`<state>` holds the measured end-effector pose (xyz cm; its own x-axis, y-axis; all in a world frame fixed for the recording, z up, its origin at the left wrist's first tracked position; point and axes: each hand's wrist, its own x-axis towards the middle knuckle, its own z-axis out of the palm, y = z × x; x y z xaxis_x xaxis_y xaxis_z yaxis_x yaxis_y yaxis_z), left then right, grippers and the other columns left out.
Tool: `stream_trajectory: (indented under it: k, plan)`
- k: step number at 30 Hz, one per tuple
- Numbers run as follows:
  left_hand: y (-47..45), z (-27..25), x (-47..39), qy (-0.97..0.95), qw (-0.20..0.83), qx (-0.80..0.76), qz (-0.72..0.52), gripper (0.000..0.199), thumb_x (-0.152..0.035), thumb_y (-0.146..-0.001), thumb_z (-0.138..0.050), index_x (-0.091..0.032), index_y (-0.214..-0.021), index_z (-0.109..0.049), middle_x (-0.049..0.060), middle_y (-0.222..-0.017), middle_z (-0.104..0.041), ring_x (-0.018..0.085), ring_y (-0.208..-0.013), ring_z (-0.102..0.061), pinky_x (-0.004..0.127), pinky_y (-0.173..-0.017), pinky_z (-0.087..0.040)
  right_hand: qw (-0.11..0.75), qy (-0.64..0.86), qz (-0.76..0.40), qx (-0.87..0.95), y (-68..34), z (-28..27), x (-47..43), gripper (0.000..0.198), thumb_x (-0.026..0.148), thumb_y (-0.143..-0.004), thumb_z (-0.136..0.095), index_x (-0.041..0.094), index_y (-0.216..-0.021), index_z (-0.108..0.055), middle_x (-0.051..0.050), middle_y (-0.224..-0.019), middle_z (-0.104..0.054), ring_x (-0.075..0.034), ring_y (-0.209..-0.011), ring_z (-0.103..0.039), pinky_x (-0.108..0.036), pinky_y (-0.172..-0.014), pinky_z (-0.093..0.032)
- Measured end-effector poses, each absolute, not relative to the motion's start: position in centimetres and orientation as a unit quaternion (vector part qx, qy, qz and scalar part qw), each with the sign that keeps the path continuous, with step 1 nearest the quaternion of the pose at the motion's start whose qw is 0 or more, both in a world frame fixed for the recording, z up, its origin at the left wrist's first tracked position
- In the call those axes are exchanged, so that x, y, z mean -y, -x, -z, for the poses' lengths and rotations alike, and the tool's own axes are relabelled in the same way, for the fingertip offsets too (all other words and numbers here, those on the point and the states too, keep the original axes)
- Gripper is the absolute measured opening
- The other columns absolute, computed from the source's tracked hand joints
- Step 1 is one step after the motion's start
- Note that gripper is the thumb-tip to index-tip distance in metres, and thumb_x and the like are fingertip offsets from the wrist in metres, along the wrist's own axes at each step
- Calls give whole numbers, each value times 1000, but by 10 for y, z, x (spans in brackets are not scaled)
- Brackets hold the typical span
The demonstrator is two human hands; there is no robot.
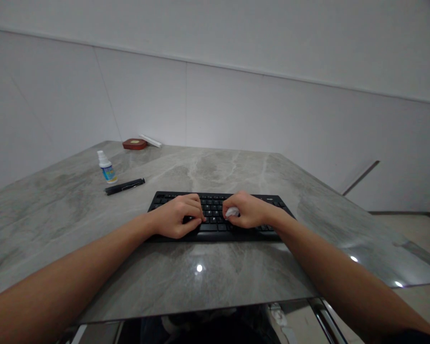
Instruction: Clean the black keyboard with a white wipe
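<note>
A black keyboard (209, 228) lies crosswise on the grey marbled tabletop, partly covered by both hands. Over its left half rests my left hand (181, 215), closed, its fingers curled down and the thumb tip close to the index fingertip at the keys. Whether anything is between those fingertips cannot be made out. My right hand (247, 210) is closed around a crumpled white wad (232, 212), perhaps tissue or cloth, just above the keys right of the middle. Part of the wad is hidden inside the fingers.
Left of the keyboard lies a slim black folded object (124, 186), beside a small white spray bottle (107, 168) with a blue label. Farther back are a reddish-brown box (134, 144) and a white strip (151, 140) near the wall. The marbled table (215, 277) ends close in front of me.
</note>
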<state>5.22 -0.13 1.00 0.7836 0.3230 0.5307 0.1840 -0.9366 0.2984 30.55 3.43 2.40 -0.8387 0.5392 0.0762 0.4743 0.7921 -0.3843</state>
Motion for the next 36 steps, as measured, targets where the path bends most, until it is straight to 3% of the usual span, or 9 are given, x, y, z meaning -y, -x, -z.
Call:
stream_trajectory:
  k: [7, 12, 20, 25, 31, 36]
  plan:
    - [-52, -10, 1, -939, 115, -136, -295, 21, -9, -88, -50, -14, -87, -71, 8, -76, -73, 21, -76, -64, 36, -77, -53, 69, 250, -200, 945, -304, -25, -34, 17, 6, -67, -59, 14, -76, -71, -1, -71, -70, -12, -61, -58, -21, -60, -42]
    - [-52, -10, 1, -938, 117, -131, -299, 21, -8, -88, -50, -15, -87, -70, 7, -77, -73, 20, -76, -64, 35, -79, -53, 99, 267, -172, 943, -305, -23, -36, 19, 6, -69, -58, 14, -80, -72, -1, -72, -70, -11, -61, -58, -22, -61, -42]
    - [-52, -10, 1, -938, 118, -133, -297, 21, -8, -87, -50, -14, -87, -70, 7, -76, -73, 20, -76, -63, 36, -77, -53, 93, 244, -235, 936, -300, -21, -33, 17, 7, -73, -60, 14, -82, -72, -3, -76, -72, -13, -65, -62, -22, -64, -45]
    - [-52, -9, 1, -938, 117, -133, -297, 21, -8, -87, -50, -14, -86, -70, 6, -77, -73, 20, -76, -63, 36, -79, -52, 123, 250, -190, 941, -300, -17, -35, 18, 9, -75, -60, 14, -87, -72, -5, -83, -74, -16, -74, -65, -25, -70, -46]
    - [-52, -9, 0, -938, 120, -132, -297, 21, -8, -87, -50, -14, -86, -70, 7, -78, -73, 20, -76, -63, 36, -80, -53, 79, 224, -223, 945, -302, -23, -33, 17, 6, -73, -59, 14, -81, -72, -3, -77, -72, -14, -68, -63, -23, -66, -46]
    - [-51, -9, 0, -938, 118, -133, -298, 21, -8, -87, -50, -15, -87, -70, 7, -78, -73, 20, -76, -63, 36, -80, -53, 92, 262, -170, 946, -304, -23, -36, 16, 8, -75, -60, 15, -83, -72, -4, -81, -74, -17, -73, -65, -26, -71, -47]
